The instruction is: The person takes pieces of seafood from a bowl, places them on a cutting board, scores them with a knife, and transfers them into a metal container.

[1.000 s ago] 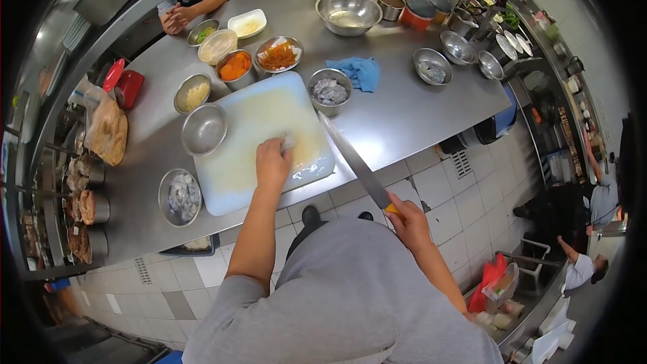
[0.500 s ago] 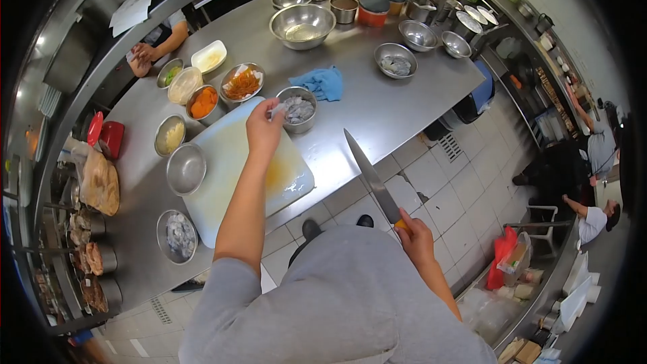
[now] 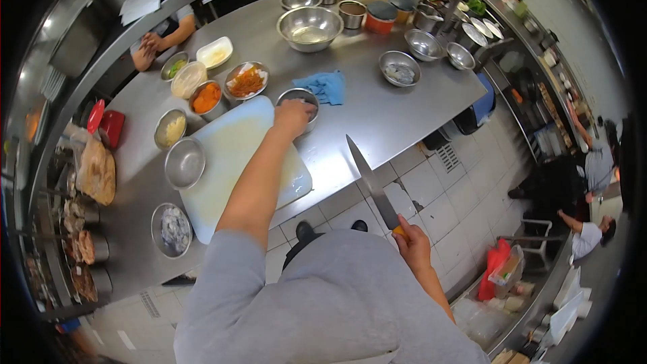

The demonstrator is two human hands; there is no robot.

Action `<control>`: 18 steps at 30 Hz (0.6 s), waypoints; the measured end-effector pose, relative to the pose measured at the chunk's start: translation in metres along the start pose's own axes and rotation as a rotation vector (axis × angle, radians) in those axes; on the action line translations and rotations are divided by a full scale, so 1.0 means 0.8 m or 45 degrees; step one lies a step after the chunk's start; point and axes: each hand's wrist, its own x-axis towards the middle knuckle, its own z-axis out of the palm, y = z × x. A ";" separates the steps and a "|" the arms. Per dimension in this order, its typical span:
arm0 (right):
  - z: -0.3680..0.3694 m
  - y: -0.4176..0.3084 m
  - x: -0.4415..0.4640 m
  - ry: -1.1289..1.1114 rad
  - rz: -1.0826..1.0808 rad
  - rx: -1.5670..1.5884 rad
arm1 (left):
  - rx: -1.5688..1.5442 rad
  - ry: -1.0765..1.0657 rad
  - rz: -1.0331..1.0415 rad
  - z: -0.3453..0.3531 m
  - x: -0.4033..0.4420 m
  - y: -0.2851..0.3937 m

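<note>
Fingers of my left hand (image 3: 292, 118) reach into the metal bowl (image 3: 311, 121) beside the cutting board (image 3: 229, 140); from this camera I cannot tell how far they spread or what they grip. I'd work clear of the rim, with the knife (image 3: 373, 185), wrapped tightly by my right hand (image 3: 414, 243), well apart. Round and shiny, the bowl shows little inside.

Cutting board (image 3: 229, 147) on table (image 3: 377, 118), bowl (image 3: 313, 120) at right, perhaps touching, cloth (image 3: 325, 87) beyond.

Left hand (image 3: 292, 117) partly hides bowl (image 3: 311, 123); right hand (image 3: 414, 244) covers most of knife handle (image 3: 399, 230).
</note>
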 end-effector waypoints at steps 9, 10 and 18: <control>0.027 0.024 0.035 -0.065 -0.285 0.163 | -0.163 0.345 -0.148 -0.046 -0.141 -0.030; 0.034 0.030 0.037 -0.041 -0.253 0.219 | -0.436 0.306 -0.200 -0.074 -0.186 -0.030; 0.038 0.020 0.064 -0.125 -0.299 0.103 | 0.122 0.319 -1.253 -0.165 -0.475 -0.213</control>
